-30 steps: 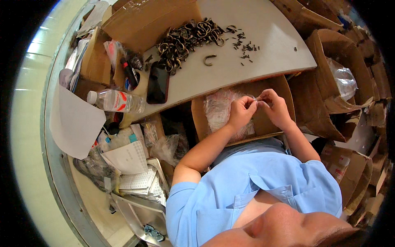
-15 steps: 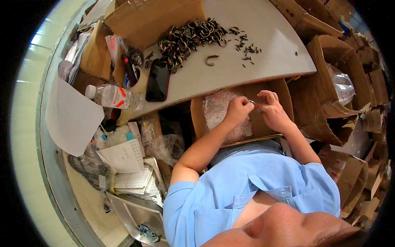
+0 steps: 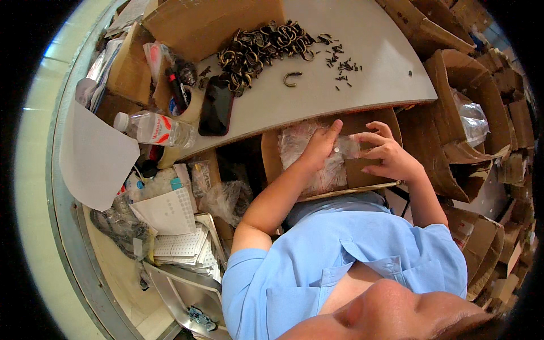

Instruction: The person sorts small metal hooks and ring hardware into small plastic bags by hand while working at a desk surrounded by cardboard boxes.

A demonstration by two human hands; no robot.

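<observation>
Over an open cardboard box (image 3: 374, 165) on my lap side of the table, a small clear plastic bag (image 3: 348, 146) stretches between my hands. My left hand (image 3: 321, 146) is closed on one end of it, thumb pointing up; a small white round spot shows on the bag there. My right hand (image 3: 392, 155) has its fingers spread, with fingertips touching the bag's other end. Beneath my left hand, a stack of clear plastic bags (image 3: 292, 148) lies in the box. On the table beyond, one dark bronze hook-shaped metal piece (image 3: 291, 79) lies apart.
A heap of similar metal pieces (image 3: 258, 51) and scattered small dark pins (image 3: 343, 66) lie on the grey table (image 3: 379, 45). A phone (image 3: 216, 107) and a plastic bottle (image 3: 154, 129) lie at left. Cardboard boxes (image 3: 439, 119) stand at right; papers (image 3: 170, 212) fill the lower left.
My hands, close together at the fingertips before, have moved apart. My right hand's fingers have spread, and the clear bag now shows plainly between the hands.
</observation>
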